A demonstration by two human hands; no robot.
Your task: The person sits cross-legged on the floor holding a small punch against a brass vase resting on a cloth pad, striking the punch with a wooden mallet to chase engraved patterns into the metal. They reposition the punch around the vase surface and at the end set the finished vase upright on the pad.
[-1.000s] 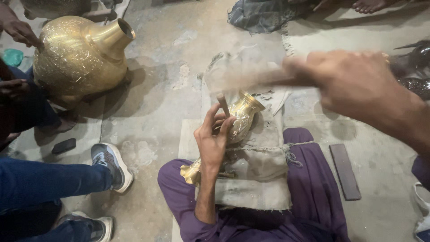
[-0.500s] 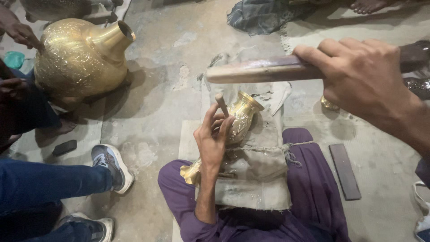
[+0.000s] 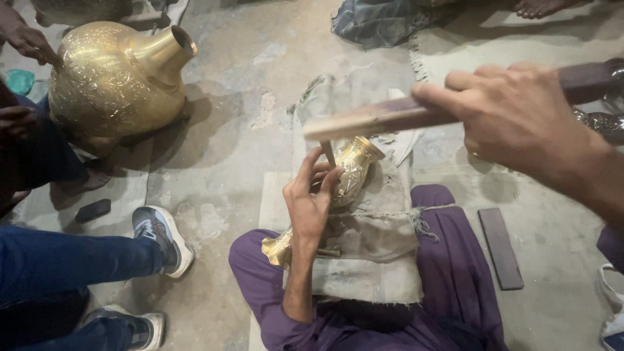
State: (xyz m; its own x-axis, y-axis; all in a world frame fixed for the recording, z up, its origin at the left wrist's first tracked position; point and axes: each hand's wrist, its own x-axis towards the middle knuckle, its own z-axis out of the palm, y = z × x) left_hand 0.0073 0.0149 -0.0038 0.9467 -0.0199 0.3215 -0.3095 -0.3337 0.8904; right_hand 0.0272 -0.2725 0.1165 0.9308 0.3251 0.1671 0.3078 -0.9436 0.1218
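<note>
While slim metal punch (image 3: 328,153) is pinched by left hand (image 3: 311,203) against small engraved brass vase (image 3: 351,170) laid on grey cloth (image 3: 370,260) over lap, flat wooden mallet (image 3: 383,117) is gripped raised by right hand (image 3: 520,120); chasing step judged underway; square blow on punch head called for next.

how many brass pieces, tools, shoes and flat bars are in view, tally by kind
Brass vessels: 2, the small vase on the lap and the large pot
Tools in hand: 2, the wooden mallet in the right hand and the chisel in the left hand
Shoes: 2
Flat dark bars: 1
Total: 7
</note>
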